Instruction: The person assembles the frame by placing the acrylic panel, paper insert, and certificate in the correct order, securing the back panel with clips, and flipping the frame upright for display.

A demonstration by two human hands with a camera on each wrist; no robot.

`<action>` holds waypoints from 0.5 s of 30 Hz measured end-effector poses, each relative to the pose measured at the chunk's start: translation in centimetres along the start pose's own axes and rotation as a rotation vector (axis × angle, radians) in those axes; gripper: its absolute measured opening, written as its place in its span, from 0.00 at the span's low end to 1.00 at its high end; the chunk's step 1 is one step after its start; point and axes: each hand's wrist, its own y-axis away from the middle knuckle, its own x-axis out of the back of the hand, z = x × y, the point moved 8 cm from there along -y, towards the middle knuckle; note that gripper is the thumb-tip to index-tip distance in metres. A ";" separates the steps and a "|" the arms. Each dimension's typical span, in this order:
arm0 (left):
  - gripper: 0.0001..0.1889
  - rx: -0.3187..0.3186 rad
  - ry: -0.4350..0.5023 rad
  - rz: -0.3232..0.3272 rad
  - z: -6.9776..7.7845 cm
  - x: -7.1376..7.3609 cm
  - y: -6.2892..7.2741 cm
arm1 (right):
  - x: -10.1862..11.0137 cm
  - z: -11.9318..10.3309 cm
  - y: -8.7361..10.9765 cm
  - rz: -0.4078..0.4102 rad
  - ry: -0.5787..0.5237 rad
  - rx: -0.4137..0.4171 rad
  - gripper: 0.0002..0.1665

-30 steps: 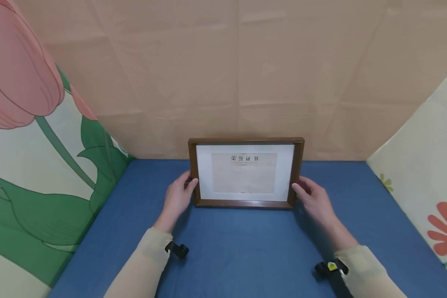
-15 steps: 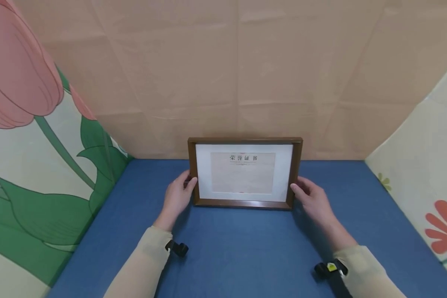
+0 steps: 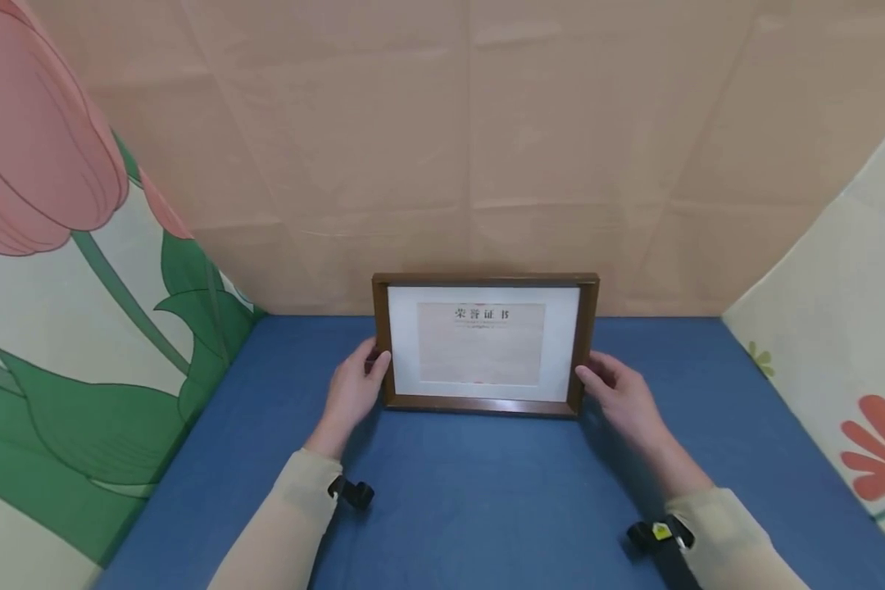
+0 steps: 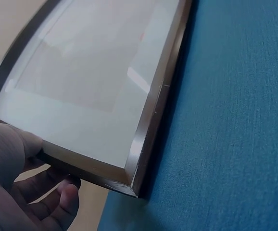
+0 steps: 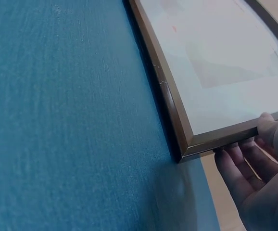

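Observation:
A brown picture frame (image 3: pixel 479 405) stands near the far edge of the blue table, tilted slightly back, a certificate (image 3: pixel 480 352) with Chinese characters inside its white mat. My left hand (image 3: pixel 351 397) grips its left side, thumb on the front and fingers behind. On the opposite side my right hand (image 3: pixel 624 398) pinches the frame the same way. The left wrist view shows the left thumb (image 4: pixel 31 143) on the frame's border (image 4: pixel 88 166), fingers curled behind it. In the right wrist view the right thumb (image 5: pixel 268 126) lies on the border, fingertips against the back edge.
Behind the blue table (image 3: pixel 479 500) rises a creased tan backdrop (image 3: pixel 472 147). A panel with a printed pink tulip (image 3: pixel 40 139) borders the left side, and a pale panel with a red flower (image 3: pixel 878 459) the right. Both wrists carry small black cameras.
The frame's right side and the right hand have shifted very slightly left since a second ago. Both hands keep their hold, and the frame stays upright in nearly the same spot.

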 end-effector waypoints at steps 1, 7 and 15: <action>0.29 0.001 0.002 0.003 0.0 0.0 0.0 | 0.0 -0.1 -0.1 -0.001 0.002 0.002 0.45; 0.28 0.013 0.002 -0.001 0.0 -0.2 0.0 | 0.0 -0.3 -0.4 -0.009 -0.008 -0.017 0.46; 0.27 0.019 -0.001 0.016 0.2 -0.3 -0.2 | 0.1 -0.3 -0.8 0.014 0.003 -0.021 0.47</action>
